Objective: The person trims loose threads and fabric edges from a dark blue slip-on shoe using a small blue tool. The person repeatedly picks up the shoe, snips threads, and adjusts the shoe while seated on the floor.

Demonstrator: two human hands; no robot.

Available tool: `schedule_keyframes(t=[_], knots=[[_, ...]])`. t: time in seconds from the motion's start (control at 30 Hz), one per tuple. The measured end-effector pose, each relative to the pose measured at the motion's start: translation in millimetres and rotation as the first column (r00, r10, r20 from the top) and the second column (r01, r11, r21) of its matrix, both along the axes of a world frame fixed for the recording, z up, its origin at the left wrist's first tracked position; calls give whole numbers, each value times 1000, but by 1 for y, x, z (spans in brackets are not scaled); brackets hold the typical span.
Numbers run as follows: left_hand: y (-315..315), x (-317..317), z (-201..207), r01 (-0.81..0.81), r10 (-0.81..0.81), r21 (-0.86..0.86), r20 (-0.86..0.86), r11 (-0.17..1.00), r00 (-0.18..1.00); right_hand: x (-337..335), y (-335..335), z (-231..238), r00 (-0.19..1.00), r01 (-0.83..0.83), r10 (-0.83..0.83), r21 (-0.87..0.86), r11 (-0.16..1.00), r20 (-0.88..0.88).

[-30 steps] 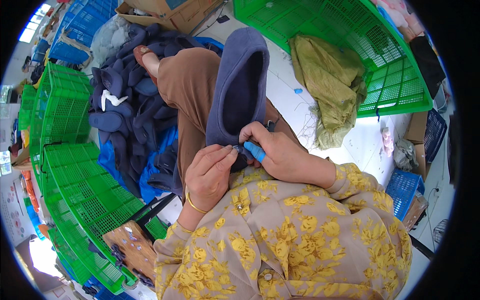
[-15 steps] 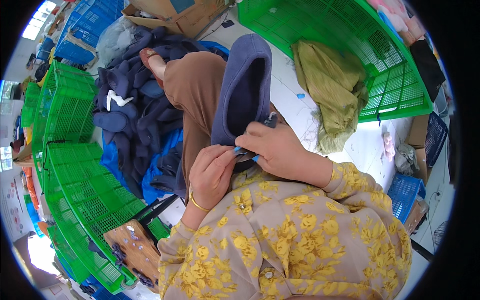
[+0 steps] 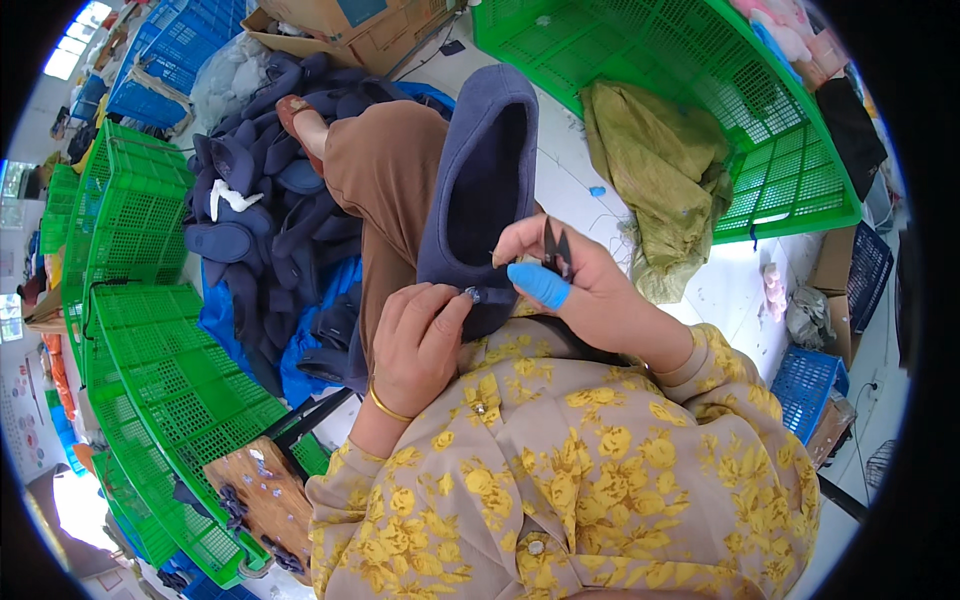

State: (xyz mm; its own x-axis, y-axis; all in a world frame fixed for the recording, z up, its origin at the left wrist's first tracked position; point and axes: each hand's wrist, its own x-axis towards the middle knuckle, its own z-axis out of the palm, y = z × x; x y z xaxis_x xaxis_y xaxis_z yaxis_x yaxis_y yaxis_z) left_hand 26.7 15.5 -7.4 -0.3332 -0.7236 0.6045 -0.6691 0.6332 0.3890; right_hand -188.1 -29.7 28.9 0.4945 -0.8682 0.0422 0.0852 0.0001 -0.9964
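A dark blue slipper [image 3: 486, 190] lies across my lap, its toe pointing away and its opening facing up. At its heel, my left hand [image 3: 415, 335] is closed, thumb and finger pinching the edge beside a small pale-blue bit. My right hand [image 3: 590, 290], with blue tape round the thumb, is closed round small dark thread snips [image 3: 557, 250]. The two short blades stick up above the fingers, apart from the slipper. The snips' handle is mostly hidden in the palm.
Many similar slippers [image 3: 270, 200] are heaped on blue sheeting beyond my left knee. Green crates [image 3: 190, 370] line the left side, near a wooden board [image 3: 260, 500] with scraps. At the far right, an olive sack [image 3: 655, 170] hangs from a large green crate [image 3: 800, 110].
My right hand has drawn away rightward from the slipper's heel and turned, so the snips' blades now point up. My left hand stays at the heel, shifted slightly.
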Motion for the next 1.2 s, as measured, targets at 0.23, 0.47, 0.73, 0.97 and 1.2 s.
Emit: schedule_keyframes(t=[0.23,0.47,0.73,0.97,1.2], knots=[[0,4,0,9,-3,-85,72,996,997,0,9,-5,902,-49,-36,-187,981,-430],[3,0,-2,-24,24,-41,7,999,1000,0,12,-7,883,-71,-65,-268,961,-466],[2,0,-3,-28,27,-47,-16,999,999,5,12,-9,877,-57,-98,-305,951,-470],[2,1,-4,-25,24,-48,-8,999,1000,8,7,-13,872,-73,-114,-356,932,-476],[-1,2,-6,9,-9,-12,8,1000,1000,15,-5,-17,761,-235,-118,-441,866,-638]])
